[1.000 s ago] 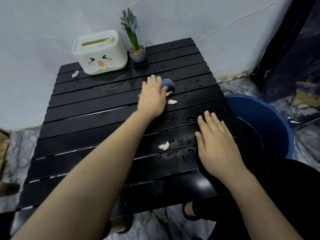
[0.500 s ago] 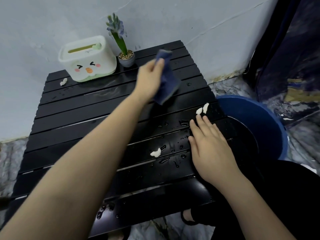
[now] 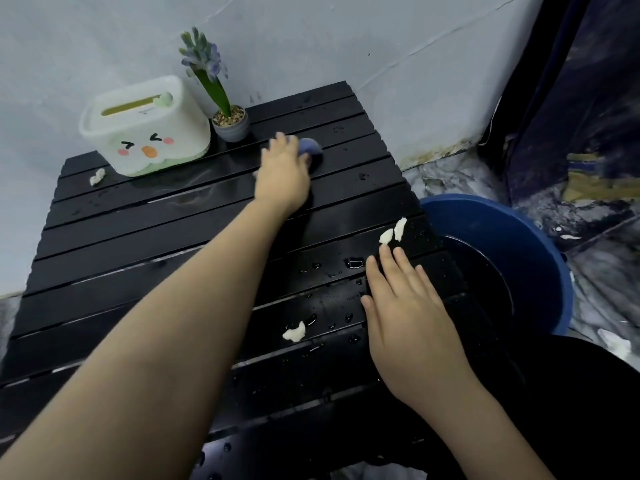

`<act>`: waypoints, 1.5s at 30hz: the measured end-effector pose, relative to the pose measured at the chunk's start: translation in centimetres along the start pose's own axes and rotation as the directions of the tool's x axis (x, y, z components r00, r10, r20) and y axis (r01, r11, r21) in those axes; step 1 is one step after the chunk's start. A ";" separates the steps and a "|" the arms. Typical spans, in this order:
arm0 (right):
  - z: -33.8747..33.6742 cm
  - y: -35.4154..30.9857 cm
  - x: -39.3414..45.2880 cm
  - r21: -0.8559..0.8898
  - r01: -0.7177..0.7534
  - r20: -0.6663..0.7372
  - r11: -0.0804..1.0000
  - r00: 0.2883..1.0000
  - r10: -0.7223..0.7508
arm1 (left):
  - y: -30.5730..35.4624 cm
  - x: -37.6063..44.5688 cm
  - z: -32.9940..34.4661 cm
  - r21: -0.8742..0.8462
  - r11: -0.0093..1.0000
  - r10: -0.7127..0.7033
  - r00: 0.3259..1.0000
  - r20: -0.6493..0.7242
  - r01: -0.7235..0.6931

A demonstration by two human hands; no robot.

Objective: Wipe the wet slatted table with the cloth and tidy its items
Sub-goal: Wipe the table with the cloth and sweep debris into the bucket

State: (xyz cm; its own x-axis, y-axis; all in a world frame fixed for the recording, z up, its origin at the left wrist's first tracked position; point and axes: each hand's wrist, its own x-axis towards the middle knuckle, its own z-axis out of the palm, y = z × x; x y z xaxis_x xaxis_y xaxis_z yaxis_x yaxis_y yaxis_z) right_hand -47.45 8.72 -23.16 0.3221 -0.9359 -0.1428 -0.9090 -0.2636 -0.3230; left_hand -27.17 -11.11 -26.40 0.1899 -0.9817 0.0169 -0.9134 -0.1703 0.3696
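The cloth — soft, wet, light — is bunched and pressed under the left hand; the right hand is laid flat, empty, on the slick bench.

The left hand covered most of the blue cloth, so its grip could not be read. The counter ran off the bottom and left edges. Beside the counter, the blue bucket hid its contents in shadow.

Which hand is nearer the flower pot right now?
Left. The left hand presses the cloth just right of the flower pot; the right hand lies flat near the table's front right.
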 end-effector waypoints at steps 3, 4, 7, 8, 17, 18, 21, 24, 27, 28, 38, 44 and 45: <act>0.0 0.0 0.1 -0.010 0.002 0.006 1.000 1.000 -0.002 | 4.4 -0.4 1.4 -0.031 0.990 0.140 0.989 0.039 -0.139; 0.0 0.0 0.1 -0.011 0.001 0.004 1.000 1.000 -0.001 | 5.7 -0.7 1.8 -0.029 0.978 0.208 0.977 0.046 -0.207; 0.0 0.0 0.3 0.010 -0.002 -0.007 1.000 1.000 0.002 | 8.8 -1.7 2.6 -0.088 0.915 0.401 0.911 0.099 -0.393; 0.0 -0.1 0.2 0.005 -0.002 -0.006 1.000 1.000 0.002 | 9.4 -2.1 2.8 -0.121 0.887 0.458 0.881 0.121 -0.445; 0.2 0.2 -0.1 -0.006 0.017 -0.024 1.000 1.000 -0.017 | 7.4 0.6 -1.7 -0.597 0.775 0.166 0.979 -0.121 -0.206; 0.2 0.2 -0.2 -0.006 0.017 -0.023 1.000 1.000 -0.017 | 5.9 1.2 -2.4 -0.548 0.814 0.120 0.979 -0.165 -0.192; 0.2 0.1 -0.1 -0.002 0.020 -0.024 1.000 1.000 -0.020 | 0.4 2.3 -2.5 -0.290 0.951 0.070 0.988 -0.134 -0.106; 0.2 0.2 -0.1 0.000 0.018 -0.024 1.000 1.000 -0.018 | -1.9 1.2 -0.5 -0.062 0.996 0.065 0.998 0.023 -0.063; 0.3 0.2 0.0 -0.003 0.018 -0.025 1.000 1.000 -0.018 | -0.2 0.1 0.7 -0.133 0.982 0.130 0.991 -0.033 -0.133; 0.3 0.2 0.0 -0.006 0.017 -0.023 1.000 1.000 -0.017 | 0.6 -0.3 1.0 -0.164 0.974 0.154 0.988 -0.021 -0.155; 0.5 0.2 0.0 -0.017 0.019 -0.039 1.000 0.999 -0.020 | 6.4 -5.3 0.0 -0.534 0.787 0.391 0.919 0.046 -0.308; 0.6 0.4 -0.5 -0.012 0.042 -0.058 0.999 0.997 -0.043 | 1.0 -9.7 -5.4 -0.854 0.520 0.125 0.989 0.085 0.008; 0.6 0.4 -0.7 -0.012 0.044 -0.058 0.999 0.997 -0.045 | -0.9 -11.2 -6.6 -0.848 0.529 0.099 0.991 0.085 0.020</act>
State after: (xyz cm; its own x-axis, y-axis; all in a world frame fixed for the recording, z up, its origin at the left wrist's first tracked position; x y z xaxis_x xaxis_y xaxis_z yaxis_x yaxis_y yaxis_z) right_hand -47.91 9.35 -23.76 0.3464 -0.9352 -0.0737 -0.8970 -0.3072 -0.3179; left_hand -26.12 0.56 -20.81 0.0670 -0.9974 -0.0260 -0.1742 -0.0374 0.9840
